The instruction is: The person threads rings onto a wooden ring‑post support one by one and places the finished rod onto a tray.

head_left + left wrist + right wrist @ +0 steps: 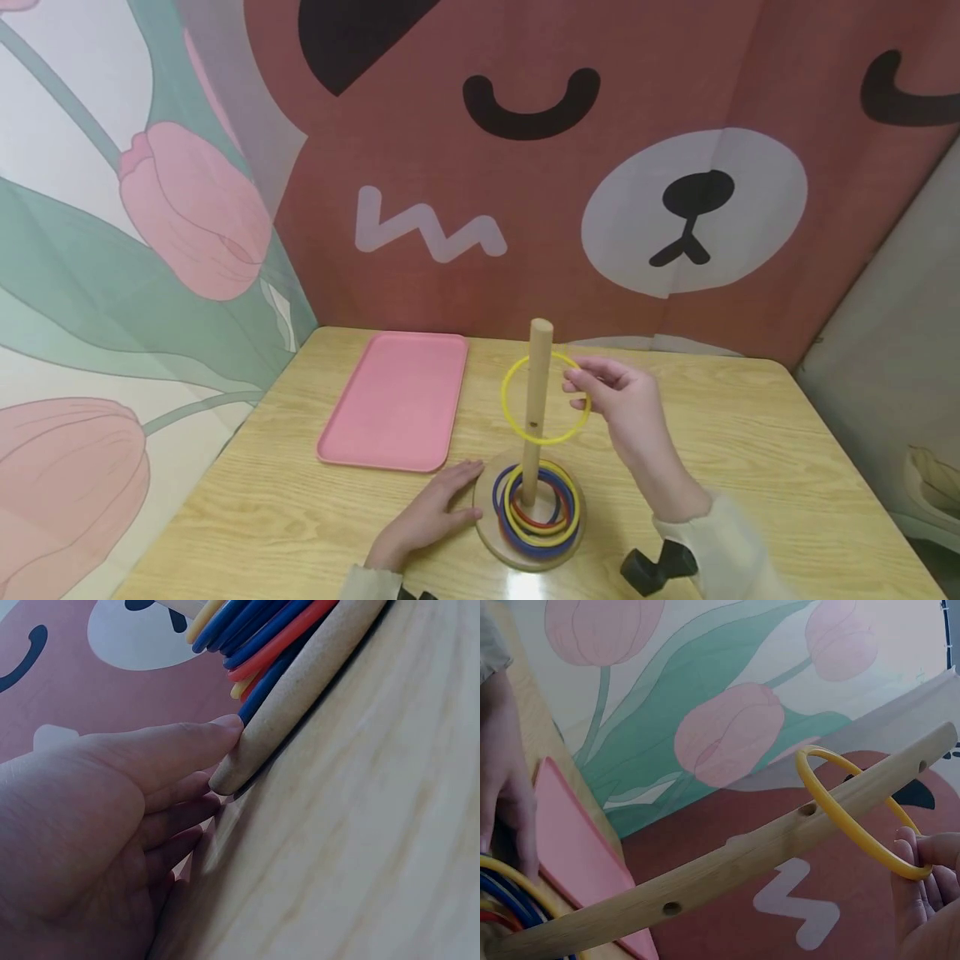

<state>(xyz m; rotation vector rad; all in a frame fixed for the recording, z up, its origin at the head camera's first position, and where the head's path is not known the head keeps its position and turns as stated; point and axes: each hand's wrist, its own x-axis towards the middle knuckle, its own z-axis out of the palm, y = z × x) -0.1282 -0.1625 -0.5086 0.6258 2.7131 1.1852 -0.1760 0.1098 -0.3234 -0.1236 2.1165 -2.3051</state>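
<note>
A wooden post point(537, 375) rises from a round wooden base point(487, 533) on the table. Between right thumb and fingers, my right hand point(622, 404) pinches a thin yellow ring point(847, 821). That ring encircles the upper part of the post, well above the base. Blue, red and yellow rings point(277, 645) lie loosely stacked around the foot of the post. My left hand point(435, 512) rests at the left edge of the base, its fingers extended. In the left wrist view, the left thumb touches the base's rim beside the lowest blue ring.
A pink tray point(393, 404) lies on the wood-grain table point(712, 450), left of the post and farther back. Behind the table hangs a cloth with a large bear face point(420, 150). A tulip-patterned cloth point(195, 208) covers the left side.
</note>
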